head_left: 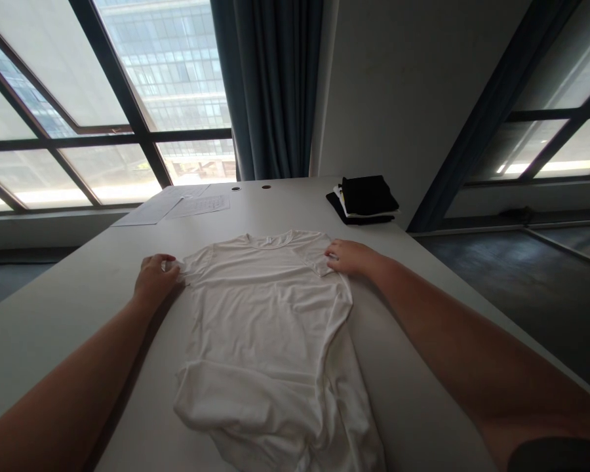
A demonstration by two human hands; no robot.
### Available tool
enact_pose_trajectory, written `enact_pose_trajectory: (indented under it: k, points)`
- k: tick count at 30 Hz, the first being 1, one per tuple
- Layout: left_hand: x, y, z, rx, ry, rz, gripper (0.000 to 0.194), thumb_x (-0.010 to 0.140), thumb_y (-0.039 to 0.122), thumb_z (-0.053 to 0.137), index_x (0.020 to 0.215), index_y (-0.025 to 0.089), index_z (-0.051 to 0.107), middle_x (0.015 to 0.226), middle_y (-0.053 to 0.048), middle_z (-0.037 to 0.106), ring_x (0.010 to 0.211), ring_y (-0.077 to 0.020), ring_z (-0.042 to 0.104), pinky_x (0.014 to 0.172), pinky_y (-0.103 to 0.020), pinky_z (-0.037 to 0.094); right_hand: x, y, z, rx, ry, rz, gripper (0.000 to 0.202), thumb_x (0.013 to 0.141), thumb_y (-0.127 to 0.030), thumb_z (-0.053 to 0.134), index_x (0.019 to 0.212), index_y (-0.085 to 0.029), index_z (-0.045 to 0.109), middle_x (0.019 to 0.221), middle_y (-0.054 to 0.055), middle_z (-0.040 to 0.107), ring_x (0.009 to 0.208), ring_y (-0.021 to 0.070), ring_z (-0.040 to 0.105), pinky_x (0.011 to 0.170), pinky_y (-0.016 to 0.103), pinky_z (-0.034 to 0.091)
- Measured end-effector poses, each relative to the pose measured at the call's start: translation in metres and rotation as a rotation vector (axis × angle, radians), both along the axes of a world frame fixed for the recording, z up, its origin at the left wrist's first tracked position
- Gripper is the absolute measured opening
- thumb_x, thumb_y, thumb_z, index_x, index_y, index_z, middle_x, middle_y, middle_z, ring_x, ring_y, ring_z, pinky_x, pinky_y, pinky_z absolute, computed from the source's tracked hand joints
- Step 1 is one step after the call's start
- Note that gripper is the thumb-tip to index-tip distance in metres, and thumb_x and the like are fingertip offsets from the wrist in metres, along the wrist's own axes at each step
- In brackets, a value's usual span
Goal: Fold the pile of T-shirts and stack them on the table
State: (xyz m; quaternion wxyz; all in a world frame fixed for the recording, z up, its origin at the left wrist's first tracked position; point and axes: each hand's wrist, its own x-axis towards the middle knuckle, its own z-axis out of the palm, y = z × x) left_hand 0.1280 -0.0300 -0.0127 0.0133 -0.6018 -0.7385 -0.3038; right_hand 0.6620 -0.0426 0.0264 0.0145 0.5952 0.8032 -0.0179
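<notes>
A white T-shirt (268, 321) lies on the white table, its neckline at the far side and its lower part bunched and wrinkled towards me. My left hand (158, 278) is closed on the tip of the sleeve at the left, thumb and fingers pinched together. At the right, my right hand (349, 257) has its fingers closed on the edge of the other sleeve, which is folded inward over the shirt.
Dark folded clothes (368, 196) are stacked at the table's back right. Sheets of paper (150, 208) lie at the back left of the table (413, 393). Two round holes sit near the far edge, before a dark blue curtain (275, 85) and windows.
</notes>
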Motion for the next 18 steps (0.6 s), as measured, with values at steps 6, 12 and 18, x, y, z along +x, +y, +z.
enact_pose_trajectory:
  k: [6,12,18]
  points:
    - [0.003,-0.004,0.003,-0.025,0.024,-0.002,0.033,0.087,0.031,0.059,0.115,0.018,0.070,0.128,-0.017,0.062,0.128,-0.0329,0.060,0.115,-0.045,0.047,-0.007,-0.011,0.016,-0.056,-0.028,-0.114,0.055,0.090,-0.055,0.069,0.135,-0.023,0.068,0.140,0.015,0.066,0.122,0.0326,0.067,0.097,0.037,0.050]
    - [0.000,-0.007,0.008,-0.145,0.088,0.027,0.034,0.084,0.034,0.061,0.112,0.019,0.074,0.136,-0.020,0.062,0.115,-0.0377,0.067,0.104,-0.051,0.053,-0.014,-0.016,0.018,-0.103,-0.059,-0.186,0.047,0.087,-0.041,0.073,0.130,-0.022,0.065,0.127,0.014,0.073,0.112,0.0319,0.070,0.086,0.036,0.050]
    - [-0.011,-0.001,0.004,-0.214,0.179,0.010,0.037,0.084,0.032,0.056,0.112,0.019,0.076,0.126,-0.019,0.066,0.110,-0.0366,0.069,0.099,-0.048,0.054,-0.005,-0.011,0.017,-0.136,-0.115,-0.257,0.034,0.087,-0.030,0.071,0.120,-0.020,0.070,0.119,0.015,0.076,0.111,0.0322,0.070,0.084,0.034,0.048]
